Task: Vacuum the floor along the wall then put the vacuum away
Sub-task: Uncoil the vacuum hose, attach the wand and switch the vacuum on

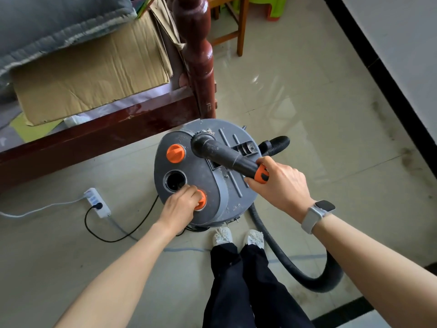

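1. The vacuum [205, 176] stands upright on the tiled floor [307, 95] just beside the corner post of a wooden bed [196, 55], directly in front of the person's feet, well apart from the wall [406, 48].
2. The left hand [182, 204] rests on the lid, its fingers curled round the nearer orange knob [201, 202]; a second orange knob [175, 153] and an open round port [175, 181] sit beyond it.
3. The right hand [279, 183] grips the hard black nozzle [222, 152] at its orange collar, fingers wrapped under it.
4. The drum looks like rigid plastic, bulky and probably moderately heavy; it is likely best lifted by the recessed handle [244, 147] in the lid, not by the knobs.
5. The ribbed hose [295, 263] loops on the floor to the right; it is flexible and would trail and snag if dragged.
6. The black cord [111, 237] is plugged into a power strip [98, 202] on the floor, a tripping risk.
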`<state>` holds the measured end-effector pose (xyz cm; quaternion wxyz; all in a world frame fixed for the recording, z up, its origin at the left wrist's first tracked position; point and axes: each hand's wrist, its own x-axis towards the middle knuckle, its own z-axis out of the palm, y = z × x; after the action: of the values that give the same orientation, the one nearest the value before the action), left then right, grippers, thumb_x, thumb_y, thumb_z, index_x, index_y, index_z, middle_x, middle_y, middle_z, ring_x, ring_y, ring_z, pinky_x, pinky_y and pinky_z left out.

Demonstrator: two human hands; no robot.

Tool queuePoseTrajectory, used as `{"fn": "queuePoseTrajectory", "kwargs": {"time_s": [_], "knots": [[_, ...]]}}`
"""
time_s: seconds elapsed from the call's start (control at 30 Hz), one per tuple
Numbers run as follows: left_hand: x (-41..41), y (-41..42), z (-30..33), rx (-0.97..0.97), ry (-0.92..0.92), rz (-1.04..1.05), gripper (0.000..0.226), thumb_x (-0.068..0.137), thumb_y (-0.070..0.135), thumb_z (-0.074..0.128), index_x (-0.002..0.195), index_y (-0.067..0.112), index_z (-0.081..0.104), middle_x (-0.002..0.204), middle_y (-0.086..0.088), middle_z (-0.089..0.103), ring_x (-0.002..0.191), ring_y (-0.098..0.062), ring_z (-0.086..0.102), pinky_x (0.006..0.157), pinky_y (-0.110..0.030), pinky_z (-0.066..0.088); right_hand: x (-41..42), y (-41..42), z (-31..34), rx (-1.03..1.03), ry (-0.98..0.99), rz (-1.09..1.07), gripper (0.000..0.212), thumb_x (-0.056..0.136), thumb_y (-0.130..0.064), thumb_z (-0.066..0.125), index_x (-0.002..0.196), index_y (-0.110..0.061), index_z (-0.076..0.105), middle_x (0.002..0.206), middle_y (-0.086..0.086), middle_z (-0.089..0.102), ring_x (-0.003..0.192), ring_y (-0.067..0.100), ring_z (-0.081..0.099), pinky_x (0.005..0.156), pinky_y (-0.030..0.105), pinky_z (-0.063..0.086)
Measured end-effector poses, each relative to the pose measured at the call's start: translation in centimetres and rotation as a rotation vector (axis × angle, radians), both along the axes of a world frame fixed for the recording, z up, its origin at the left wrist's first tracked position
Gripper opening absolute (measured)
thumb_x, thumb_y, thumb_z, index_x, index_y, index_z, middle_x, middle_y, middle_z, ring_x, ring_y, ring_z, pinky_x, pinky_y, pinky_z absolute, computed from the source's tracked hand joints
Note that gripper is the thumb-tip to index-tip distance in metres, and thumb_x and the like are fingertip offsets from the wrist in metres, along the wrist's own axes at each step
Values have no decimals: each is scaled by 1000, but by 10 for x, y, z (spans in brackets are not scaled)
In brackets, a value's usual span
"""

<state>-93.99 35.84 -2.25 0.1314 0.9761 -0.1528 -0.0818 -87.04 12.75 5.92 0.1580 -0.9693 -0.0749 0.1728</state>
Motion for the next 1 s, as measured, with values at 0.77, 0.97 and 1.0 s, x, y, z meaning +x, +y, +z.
{"fn": "queuePoseTrajectory", "kwargs": {"time_s": [0.77, 0.97, 1.0], "knots": [[97, 32, 10, 276, 34, 279, 29, 62, -10, 74, 83, 0, 56, 81, -20, 58, 76, -39, 58, 64, -41, 49, 24, -13, -6, -2, -84, -173, 44, 86, -53, 55, 121, -28, 52, 96, -4, 66, 84, 24, 61, 63, 27, 35], [100, 39, 14, 321, -12, 90, 48, 34, -15, 80, 69, 3, 52, 64, -16, 52, 55, -34, 54, 49, -34, 47, 31, -31, -5, -19, -114, -230, 44, 85, -51, 58, 120, -25, 54, 97, -1, 68, 86, 28, 63, 63, 27, 36], [100, 39, 15, 329, -9, 60, 50, 31, -15, 80, 68, 3, 53, 64, -16, 52, 55, -34, 54, 49, -34, 47, 33, -34, -4, -22, -115, -236, 44, 85, -51, 59, 120, -25, 54, 97, -1, 68, 86, 29, 63, 64, 28, 37]]}}
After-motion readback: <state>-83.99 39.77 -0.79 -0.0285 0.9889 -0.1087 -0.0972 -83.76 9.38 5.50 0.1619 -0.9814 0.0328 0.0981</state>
